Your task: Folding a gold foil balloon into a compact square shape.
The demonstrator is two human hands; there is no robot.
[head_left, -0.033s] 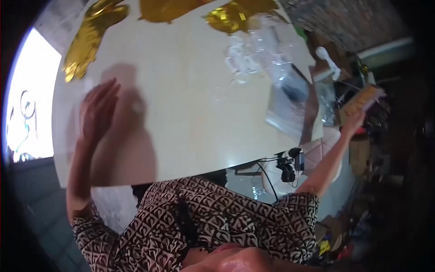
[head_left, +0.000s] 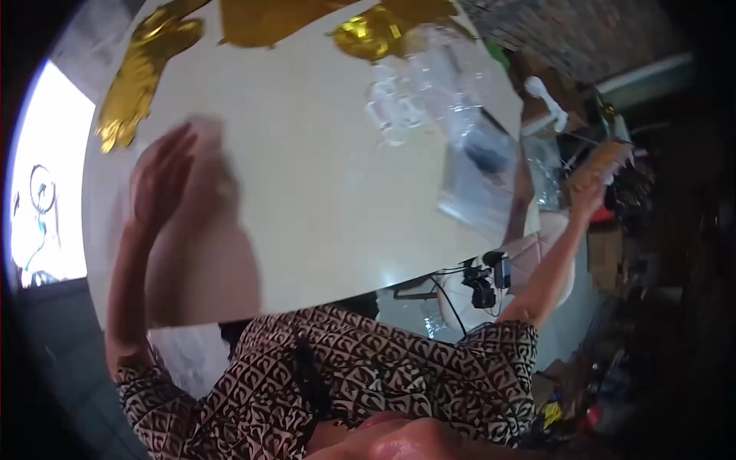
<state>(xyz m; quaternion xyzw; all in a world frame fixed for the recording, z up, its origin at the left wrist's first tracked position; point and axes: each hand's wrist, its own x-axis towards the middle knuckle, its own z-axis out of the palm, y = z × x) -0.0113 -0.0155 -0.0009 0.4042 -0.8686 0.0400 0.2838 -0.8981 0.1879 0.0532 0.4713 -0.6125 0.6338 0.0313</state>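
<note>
My left hand [head_left: 162, 178] is over the left part of the pale table [head_left: 291, 199], fingers stretched out and nothing held. It casts a shadow on the tabletop. A gold foil balloon [head_left: 142, 84], flat and crumpled, lies just beyond it. My right arm reaches out past the table's right edge. There my right hand [head_left: 588, 195] is closed around the near end of an oblong tan thing [head_left: 606, 162], whose kind I cannot make out.
Clear plastic bags [head_left: 479, 172] and white plastic pieces [head_left: 395, 107] lie on the table's right side. More gold foil [head_left: 372, 32] sits at the far edge. Beside the table are a pale padded stool [head_left: 552, 226], black devices with cables [head_left: 483, 287] and cardboard boxes [head_left: 606, 257].
The view has shifted slightly, so the table and foil appear a little further left. My right hand stays at the tan thing, which looks slightly turned. My left hand remains open.
</note>
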